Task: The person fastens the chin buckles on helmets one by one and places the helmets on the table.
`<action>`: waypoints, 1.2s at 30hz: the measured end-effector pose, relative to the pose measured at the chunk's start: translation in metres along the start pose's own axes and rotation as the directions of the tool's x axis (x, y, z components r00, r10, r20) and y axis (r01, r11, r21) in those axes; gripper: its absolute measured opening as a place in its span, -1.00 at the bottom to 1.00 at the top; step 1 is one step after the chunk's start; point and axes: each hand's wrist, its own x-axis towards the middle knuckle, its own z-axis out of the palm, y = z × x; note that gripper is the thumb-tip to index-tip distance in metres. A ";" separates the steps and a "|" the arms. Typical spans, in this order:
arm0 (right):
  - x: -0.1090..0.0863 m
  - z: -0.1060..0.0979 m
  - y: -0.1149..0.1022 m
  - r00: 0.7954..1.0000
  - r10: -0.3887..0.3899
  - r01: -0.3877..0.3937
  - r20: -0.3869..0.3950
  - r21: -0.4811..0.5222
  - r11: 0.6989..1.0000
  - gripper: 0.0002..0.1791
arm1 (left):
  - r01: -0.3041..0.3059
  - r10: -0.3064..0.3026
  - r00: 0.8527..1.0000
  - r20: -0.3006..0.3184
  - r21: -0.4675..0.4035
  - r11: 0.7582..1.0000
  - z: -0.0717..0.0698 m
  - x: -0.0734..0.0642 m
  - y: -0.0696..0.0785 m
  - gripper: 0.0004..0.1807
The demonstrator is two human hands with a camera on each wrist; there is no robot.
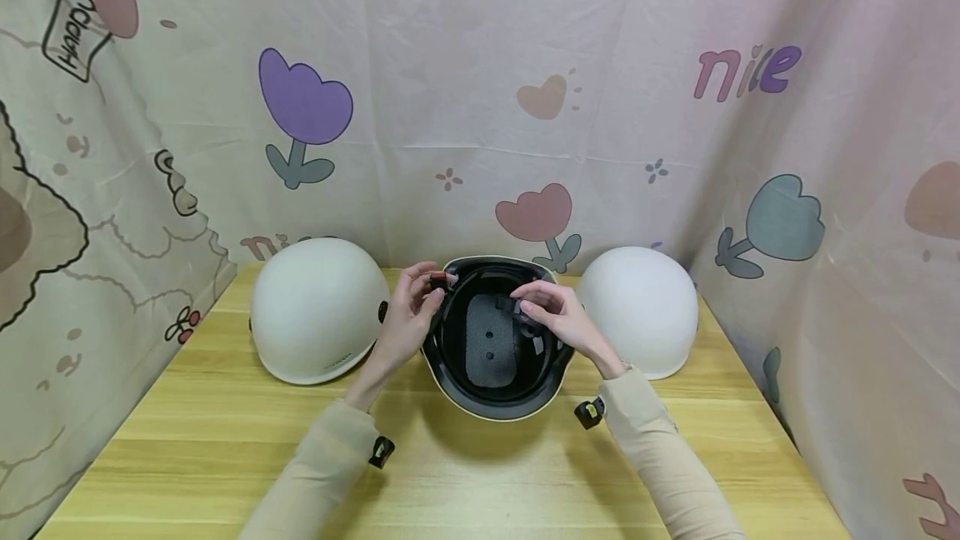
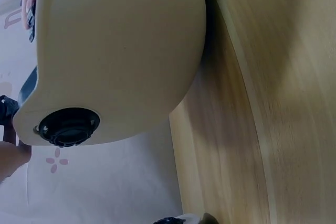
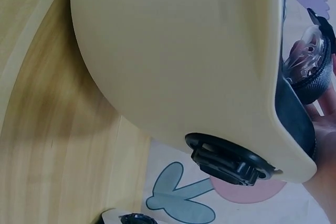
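An upturned cream helmet point(image 1: 498, 408) rests on the table between both hands, its black lining and grey mesh pad facing up. At its left rim my left hand point(image 1: 411, 307) pinches a black chin strap buckle point(image 1: 441, 281) with a red part. Over the right side of the opening, my right hand point(image 1: 558, 315) holds the other chin strap end point(image 1: 525, 319). Up close in the right wrist view, that black webbing point(image 3: 314, 88) carries a clear plastic piece point(image 3: 307, 56). Round black fittings point(image 2: 69, 126) sit on the outside of the shell.
One white helmet point(image 1: 318, 307) stands dome up to the left, another white helmet point(image 1: 637, 311) to the right, both close to the forearms. A wooden table point(image 1: 465, 490) lies under everything. Behind it hangs a patterned cloth point(image 1: 450, 90).
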 end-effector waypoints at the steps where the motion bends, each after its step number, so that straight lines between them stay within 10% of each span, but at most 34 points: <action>1: 0.000 0.000 0.000 1.000 -0.002 0.002 -0.003 0.001 1.000 -0.74 | -0.009 0.009 1.000 0.012 0.015 1.000 0.001 0.000 -0.001 -0.55; 13: -0.001 0.000 0.002 0.999 -0.034 0.034 -0.034 0.010 0.999 -0.74 | -0.128 0.116 0.991 0.062 0.242 0.962 0.005 0.001 -0.002 -0.74; 28: -0.002 0.000 0.005 0.997 -0.060 0.062 -0.049 0.042 0.997 -0.74 | -0.064 0.032 0.989 0.147 0.219 0.974 0.004 0.002 -0.005 -0.76; 36: -0.002 0.000 0.005 0.997 -0.057 0.059 -0.046 0.042 0.997 -0.74 | -0.062 0.049 0.983 0.177 0.072 0.995 0.003 0.005 -0.008 -0.78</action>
